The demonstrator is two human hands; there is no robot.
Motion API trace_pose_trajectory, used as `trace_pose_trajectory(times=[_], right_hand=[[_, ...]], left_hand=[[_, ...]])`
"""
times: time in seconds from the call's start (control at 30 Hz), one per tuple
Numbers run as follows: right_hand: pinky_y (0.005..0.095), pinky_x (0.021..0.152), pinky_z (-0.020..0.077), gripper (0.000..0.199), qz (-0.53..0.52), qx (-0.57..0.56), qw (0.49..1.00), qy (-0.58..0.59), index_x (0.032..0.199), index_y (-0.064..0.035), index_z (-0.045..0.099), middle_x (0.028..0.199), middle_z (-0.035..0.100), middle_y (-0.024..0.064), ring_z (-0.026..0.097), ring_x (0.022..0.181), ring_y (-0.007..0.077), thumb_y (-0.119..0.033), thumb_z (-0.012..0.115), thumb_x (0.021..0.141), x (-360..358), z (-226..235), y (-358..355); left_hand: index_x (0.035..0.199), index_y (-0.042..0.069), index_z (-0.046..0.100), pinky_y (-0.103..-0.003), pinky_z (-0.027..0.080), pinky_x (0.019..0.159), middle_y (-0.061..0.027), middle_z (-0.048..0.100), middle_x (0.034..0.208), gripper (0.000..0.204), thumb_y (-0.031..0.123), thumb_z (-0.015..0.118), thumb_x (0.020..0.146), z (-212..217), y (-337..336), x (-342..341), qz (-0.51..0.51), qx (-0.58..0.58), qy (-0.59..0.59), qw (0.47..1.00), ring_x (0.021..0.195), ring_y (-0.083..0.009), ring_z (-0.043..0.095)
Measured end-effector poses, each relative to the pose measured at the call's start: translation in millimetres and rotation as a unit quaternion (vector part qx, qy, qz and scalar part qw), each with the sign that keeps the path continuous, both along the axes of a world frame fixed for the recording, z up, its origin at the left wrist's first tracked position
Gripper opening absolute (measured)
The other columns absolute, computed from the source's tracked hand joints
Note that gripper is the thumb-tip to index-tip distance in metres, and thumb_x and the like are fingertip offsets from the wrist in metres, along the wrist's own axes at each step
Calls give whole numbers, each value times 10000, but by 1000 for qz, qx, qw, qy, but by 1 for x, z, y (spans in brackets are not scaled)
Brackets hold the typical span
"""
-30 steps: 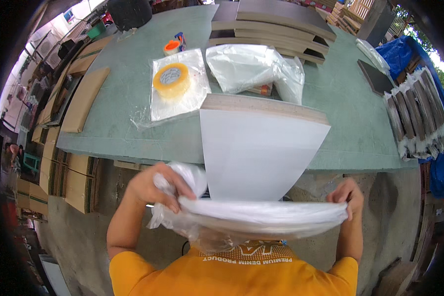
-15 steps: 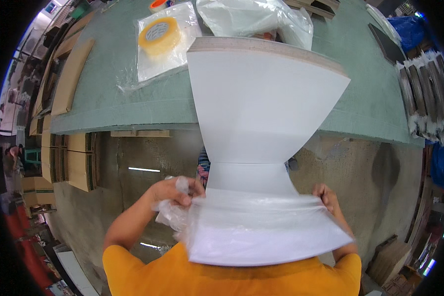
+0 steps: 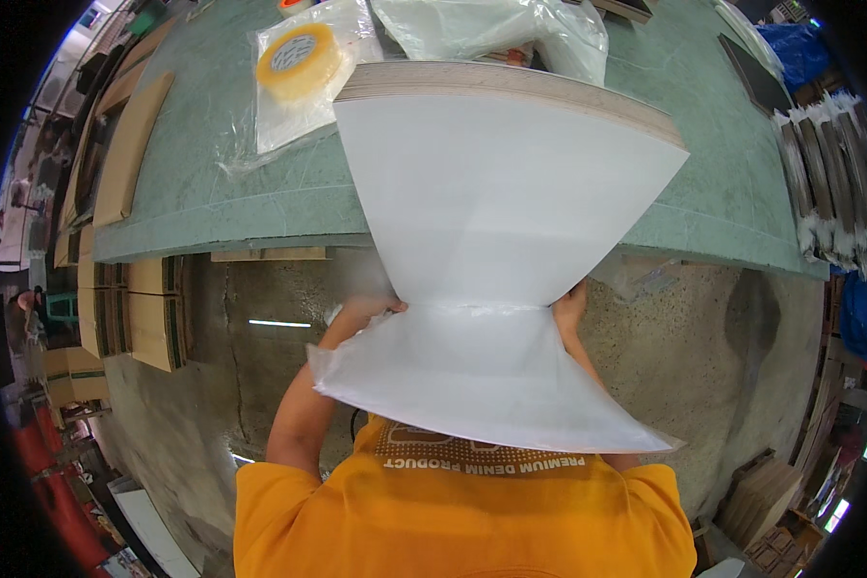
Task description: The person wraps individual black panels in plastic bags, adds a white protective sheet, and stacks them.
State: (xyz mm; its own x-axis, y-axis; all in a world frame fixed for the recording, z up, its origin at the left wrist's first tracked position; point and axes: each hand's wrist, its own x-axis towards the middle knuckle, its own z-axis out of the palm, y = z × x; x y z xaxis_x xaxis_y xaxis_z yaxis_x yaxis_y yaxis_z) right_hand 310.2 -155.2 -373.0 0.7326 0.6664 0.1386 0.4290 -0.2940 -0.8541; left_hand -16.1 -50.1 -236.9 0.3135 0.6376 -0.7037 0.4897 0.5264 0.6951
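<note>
A thick stack of white boards [image 3: 501,183] with a pale brown layered edge lies over the table's near edge and reaches back to my chest. A clear plastic bag [image 3: 462,376] covers its near end, and the bag's mouth crosses the boards where they look narrowest. My left hand [image 3: 368,308] is closed on the bag's mouth at the left side, thumb against the board edge. At the opposite side my right hand [image 3: 570,306] grips the bag's edge, with its fingers partly hidden behind the boards.
On the green table [image 3: 231,207] are a roll of clear yellowish tape [image 3: 299,58], flat plastic bags [image 3: 265,116] and a crumpled plastic sheet [image 3: 472,29]. Wrapped dark panels [image 3: 833,183] stand at the right. Cardboard stacks [image 3: 154,313] are at the left, and stacked boards [image 3: 761,506] lie low right.
Both hands have moved away from my body along the boards, drawing the plastic bag further over them. The bunched plastic at my left hand has spread out.
</note>
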Motion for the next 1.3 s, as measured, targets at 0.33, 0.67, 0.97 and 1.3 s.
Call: trace_pose_trajectory(times=[0.33,0.67,0.97,1.3], right_hand=[[343,773,451,461,612,113,530,577,965,8,561,924,591,175,583,880,254,-378,319,897,35,263,-28],[373,997,202,551,662,-259,698,85,1244,-11,349,1290,332,165,273,1220,246,-404,410,863,-43,128,-31],[248,619,423,209,544,-140,758,330,882,24,562,623,549,23,508,644,97,-161,584,787,-46,274,73],[298,772,438,528,528,59,734,423,1169,-1,402,925,564,88,546,840,154,-58,648,705,-43,298,59]], left_hand=[[857,41,566,-301,444,660,-105,590,762,166,78,576,696,209,-18,-8,-294,272,-293,868,691,-224,561],[842,12,544,-367,430,613,-182,566,727,173,163,554,760,-9,-31,65,-330,338,-42,880,687,-332,555],[771,7,529,-264,413,548,-73,524,612,253,252,521,834,190,46,106,18,465,-200,862,563,-133,517],[810,15,574,-287,419,693,-62,585,760,254,239,639,708,168,0,96,-188,296,-180,919,744,-156,529]])
